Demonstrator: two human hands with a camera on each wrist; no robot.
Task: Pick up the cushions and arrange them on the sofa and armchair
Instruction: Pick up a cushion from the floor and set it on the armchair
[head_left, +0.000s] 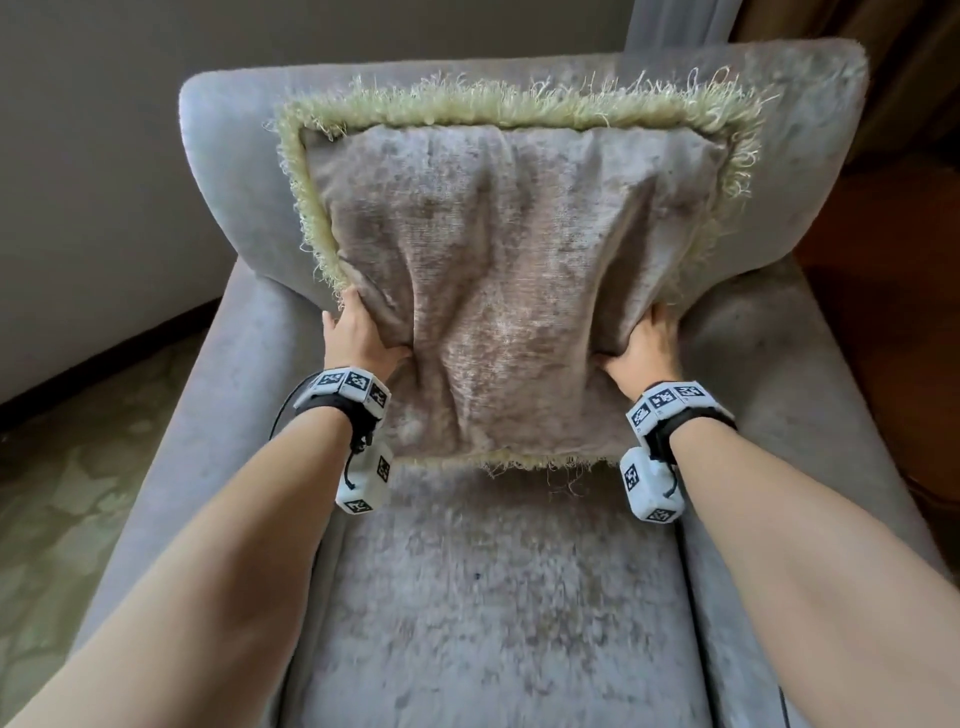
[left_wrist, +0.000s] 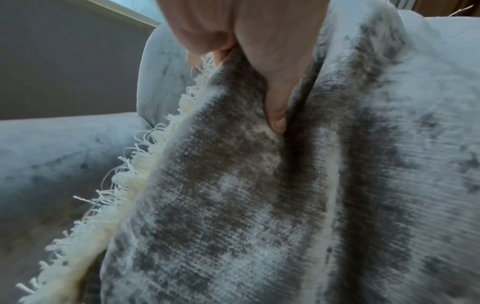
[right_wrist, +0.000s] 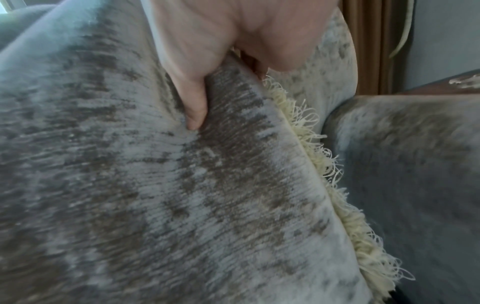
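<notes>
A grey velvet cushion (head_left: 498, 280) with a pale yellow fringe leans against the backrest of the grey armchair (head_left: 223, 171), its lower edge lifted above the seat. My left hand (head_left: 358, 332) grips its left side, thumb pressed into the front fabric. My right hand (head_left: 647, 343) grips the right side the same way. In the left wrist view the thumb (left_wrist: 275, 98) digs into the cushion (left_wrist: 259, 195) beside the fringe. In the right wrist view the thumb (right_wrist: 194, 102) pinches a fold of the cushion (right_wrist: 182, 195).
The armchair's seat (head_left: 493, 597) lies bare below the cushion, with padded arms on both sides (head_left: 166, 441). A patterned carpet (head_left: 57, 467) lies to the left, a grey wall behind, and a brown curtain (head_left: 883, 31) at the back right.
</notes>
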